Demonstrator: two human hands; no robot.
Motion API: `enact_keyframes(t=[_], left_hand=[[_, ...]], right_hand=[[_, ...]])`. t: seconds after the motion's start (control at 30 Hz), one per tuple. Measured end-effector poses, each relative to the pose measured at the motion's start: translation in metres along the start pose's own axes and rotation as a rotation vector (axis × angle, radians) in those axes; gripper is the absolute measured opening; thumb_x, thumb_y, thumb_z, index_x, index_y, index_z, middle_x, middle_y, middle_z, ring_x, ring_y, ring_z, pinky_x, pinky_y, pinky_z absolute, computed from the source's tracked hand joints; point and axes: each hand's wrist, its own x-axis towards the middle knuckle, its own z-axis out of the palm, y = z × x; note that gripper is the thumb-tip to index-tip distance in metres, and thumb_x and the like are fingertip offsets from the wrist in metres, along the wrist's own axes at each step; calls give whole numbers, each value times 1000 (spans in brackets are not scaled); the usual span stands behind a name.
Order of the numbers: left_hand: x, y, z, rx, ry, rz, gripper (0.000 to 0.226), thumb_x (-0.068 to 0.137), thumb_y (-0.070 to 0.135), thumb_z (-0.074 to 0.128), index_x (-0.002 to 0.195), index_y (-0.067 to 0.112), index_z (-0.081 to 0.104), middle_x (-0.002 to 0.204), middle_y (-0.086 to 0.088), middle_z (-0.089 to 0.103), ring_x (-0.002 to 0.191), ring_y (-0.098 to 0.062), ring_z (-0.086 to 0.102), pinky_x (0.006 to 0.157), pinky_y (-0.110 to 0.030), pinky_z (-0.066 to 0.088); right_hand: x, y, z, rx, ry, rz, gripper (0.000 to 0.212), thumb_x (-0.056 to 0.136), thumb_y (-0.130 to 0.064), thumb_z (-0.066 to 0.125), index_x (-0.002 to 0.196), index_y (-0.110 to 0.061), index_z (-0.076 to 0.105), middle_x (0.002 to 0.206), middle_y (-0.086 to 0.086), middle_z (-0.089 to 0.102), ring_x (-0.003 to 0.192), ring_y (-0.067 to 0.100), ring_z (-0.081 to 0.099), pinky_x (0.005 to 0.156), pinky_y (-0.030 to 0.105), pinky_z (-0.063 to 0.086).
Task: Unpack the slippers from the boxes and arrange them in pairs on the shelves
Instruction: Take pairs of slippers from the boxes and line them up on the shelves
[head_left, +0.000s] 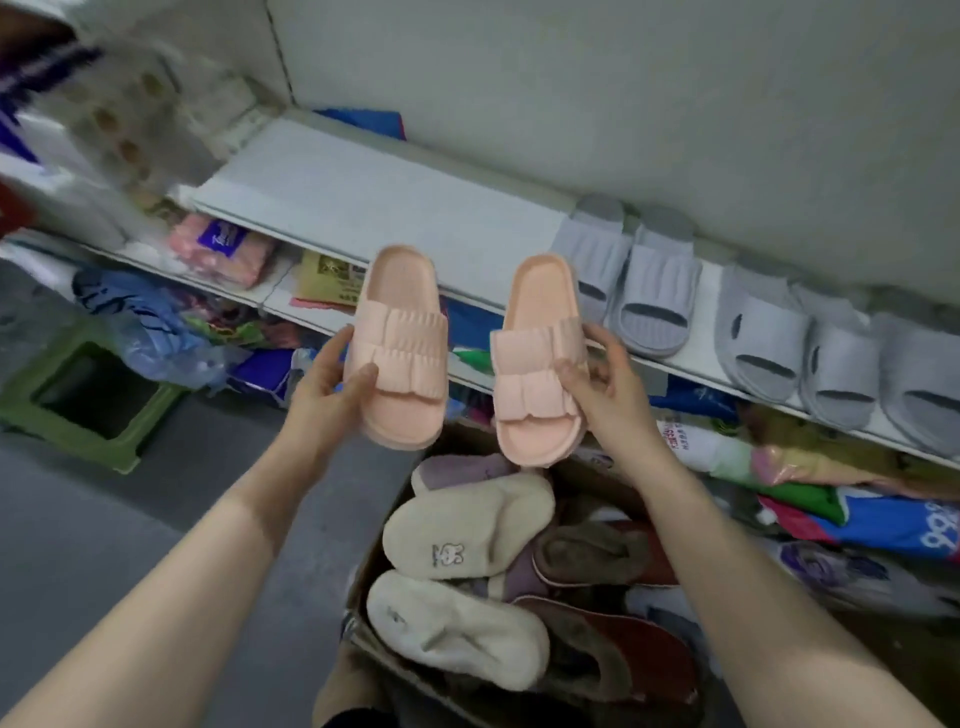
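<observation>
White wall (623, 104) backs a long white shelf (363, 208). Its right half is lined with grey slippers (753, 322) set side by side, toes to the front edge, and its left half is bare. A lower shelf underneath is crammed with packets (228, 249), and a green stool (78, 410) stands on the floor to the left. An open box (361, 582) sits just before the shelf, full of fleece slippers (467, 525) in cream, brown and purple.

Two pink slippers are held up over the box's far end, about level with the shelf's front edge. The left hand (322, 395) grips the left one (400, 343) by its side, thumb across the strap. The right hand (608, 384) grips the right one (540, 358) the same way, fingers curled behind.

The step in hand looks like shelving this pair. The next move calls for setting both down together on the bare stretch, just left of the grey row, toes to the front edge. Nothing blocks that spot, though the nearest grey slipper sits close to the right hand and could be knocked.
</observation>
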Motion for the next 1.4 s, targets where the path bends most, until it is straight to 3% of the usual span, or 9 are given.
enact_keyframes(t=[0.1, 0.2, 0.53, 0.63, 0.7, 0.8, 0.9, 1.07, 1.4], left_hand=[[71, 20, -21, 66, -44, 26, 57, 81, 37, 63, 136, 39, 48, 123, -12, 62, 107, -24, 60, 89, -44, 50], [135, 41, -31, 97, -90, 37, 54, 88, 26, 63, 139, 32, 45, 124, -12, 60, 106, -26, 59, 89, -41, 50], [244, 59, -27, 229, -240, -22, 52, 95, 28, 55, 144, 32, 38, 127, -13, 57, 109, -33, 60, 90, -55, 52], [253, 59, -25, 489, -210, 133, 55, 92, 36, 53, 145, 30, 38, 136, -14, 52, 117, -34, 54, 96, -53, 48], [249, 59, -26, 741, -153, 408, 61, 91, 29, 58, 147, 22, 35, 147, -17, 38, 128, -38, 42, 106, -49, 38], [234, 58, -23, 875, -256, 753, 71, 83, 27, 72, 145, 13, 40, 150, -23, 30, 131, -43, 38, 108, -48, 33], [234, 50, -18, 939, -352, 789, 78, 78, 26, 78, 145, 14, 41, 153, -27, 23, 132, -44, 38, 109, -46, 34], [251, 56, -6, 957, -320, 814, 62, 86, 21, 68, 143, 21, 44, 155, -17, 25, 123, -40, 48, 97, -44, 45], [270, 64, 24, 1042, -283, 800, 57, 91, 25, 59, 144, 26, 38, 156, -14, 23, 124, -38, 46, 98, -46, 45]], right_hand=[[41, -27, 34, -37, 88, 29, 50, 95, -32, 61, 140, -29, 40, 115, -9, 58, 97, 2, 58, 72, 17, 49], [88, -45, 68, -77, 133, 79, 52, 96, -34, 58, 142, -27, 36, 126, 2, 56, 105, 18, 58, 83, 33, 50], [177, -51, 122, -147, 167, 290, 48, 101, -33, 43, 146, -25, 28, 134, 10, 55, 108, 30, 60, 92, 48, 51], [174, -54, 124, -474, 208, 142, 48, 102, -25, 37, 147, -15, 27, 129, 19, 53, 113, 37, 53, 90, 41, 46], [167, -58, 126, -662, 210, -9, 55, 101, -22, 41, 151, -12, 22, 135, 22, 46, 120, 38, 47, 96, 43, 43], [155, -61, 131, -800, 75, -106, 76, 95, -43, 53, 156, -21, 13, 156, 18, 23, 139, 36, 29, 112, 47, 32], [154, -57, 132, -948, -22, -77, 96, 83, -57, 65, 156, -26, 11, 160, 16, 13, 143, 35, 20, 116, 44, 26], [176, -60, 123, -954, 29, -90, 92, 83, -48, 70, 154, -17, 21, 158, 16, 19, 141, 34, 25, 115, 39, 24], [208, -63, 113, -995, 33, -104, 90, 87, -47, 68, 155, -16, 18, 159, 15, 17, 141, 33, 23, 114, 38, 23]])
